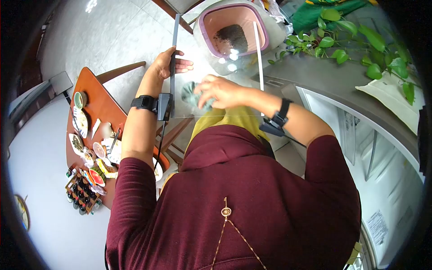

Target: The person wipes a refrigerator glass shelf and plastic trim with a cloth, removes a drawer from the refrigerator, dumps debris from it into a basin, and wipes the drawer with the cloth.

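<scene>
A clear glass panel with a grey strip on its left edge and a white strip on its right is in front of my body. My left hand grips the grey edge strip, its fingers reaching over onto the panel side. A crumpled grey-green cloth is bunched under my right hand, whose fingers are wrapped round it against the panel. Both wrists wear black straps with small devices.
A pink bin with dark contents stands beyond the panel. On the left, a wooden table carries dishes, food and a rack of small bottles. A leafy plant trails over the grey counter at right.
</scene>
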The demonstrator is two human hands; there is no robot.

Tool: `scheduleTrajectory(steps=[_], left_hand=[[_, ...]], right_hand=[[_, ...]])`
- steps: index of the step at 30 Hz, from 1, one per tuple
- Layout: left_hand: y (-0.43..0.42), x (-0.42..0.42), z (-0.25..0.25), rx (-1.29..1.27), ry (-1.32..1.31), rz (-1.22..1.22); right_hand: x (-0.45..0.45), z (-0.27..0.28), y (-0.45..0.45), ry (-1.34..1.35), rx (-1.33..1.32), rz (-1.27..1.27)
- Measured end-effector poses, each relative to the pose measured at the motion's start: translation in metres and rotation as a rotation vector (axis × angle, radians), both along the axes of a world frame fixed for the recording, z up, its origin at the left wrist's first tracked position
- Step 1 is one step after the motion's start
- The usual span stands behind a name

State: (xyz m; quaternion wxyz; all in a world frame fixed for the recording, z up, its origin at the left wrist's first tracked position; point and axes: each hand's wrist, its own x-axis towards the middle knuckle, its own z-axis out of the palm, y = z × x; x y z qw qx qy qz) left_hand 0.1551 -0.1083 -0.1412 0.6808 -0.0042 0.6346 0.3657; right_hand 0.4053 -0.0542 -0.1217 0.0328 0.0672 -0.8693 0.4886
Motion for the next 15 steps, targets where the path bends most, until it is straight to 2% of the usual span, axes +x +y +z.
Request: scheduleTrajectory(steps=[4,7,8,11,13,15], left_hand=[[0.000,0.000,-0.005,0.023,-0.025,0.031],[-0.001,-0.001,-0.004,0.035,0.000,0.015],[-0.001,-0.002,-0.004,0.035,0.000,0.008],[0.000,0.002,0.000,0.026,-0.018,0.019],[0.001,0.004,0.004,0.020,0.028,0.020],[0.000,0.002,0.001,0.022,0.021,0.022]], right_hand=[[0.027,-0.008,0.024,0.010,-0.088,0.092],[0.030,-0.041,0.071,-0.078,0.125,-0.201],[0.032,-0.053,0.087,-0.026,0.218,-0.337],[0.034,-0.101,0.139,-0.143,0.308,-0.683],[0.030,-0.101,0.147,-0.187,0.367,-0.800],[0.019,-0.100,0.143,-0.474,0.381,-0.999]])
